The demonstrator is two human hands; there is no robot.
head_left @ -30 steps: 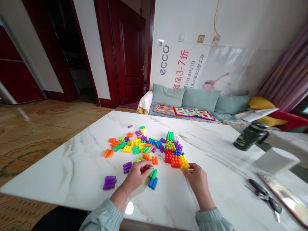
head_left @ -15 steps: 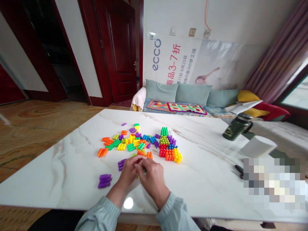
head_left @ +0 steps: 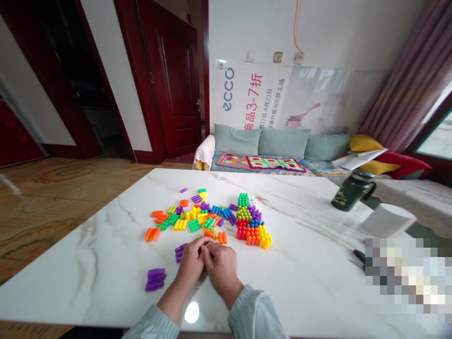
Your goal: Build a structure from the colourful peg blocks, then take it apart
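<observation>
Indoors, L hand point(head_left: 191, 262) & R hand point(head_left: 221, 266) meet over marbled tbl point(head_left: 300, 282) — can't tell if pinching — w/ sofa point(head_left: 316, 166), door point(head_left: 178, 89) beyond.

The right hand point(head_left: 221, 266), one second earlier at five o'clock of the yellow peg cluster point(head_left: 265, 237), now lies at its eight o'clock, meeting the left hand point(head_left: 192, 259).

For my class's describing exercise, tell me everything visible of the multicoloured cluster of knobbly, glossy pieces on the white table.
The multicoloured cluster of knobbly, glossy, plastic-looking pieces sits packed on the white, marbled table, apart from the bare right hand. Green and white are at its far end, yellow-green and purple midway, then red and blue, with orange and yellow nearest. A purple tubular piece lies at its left; contact is unclear.
</observation>
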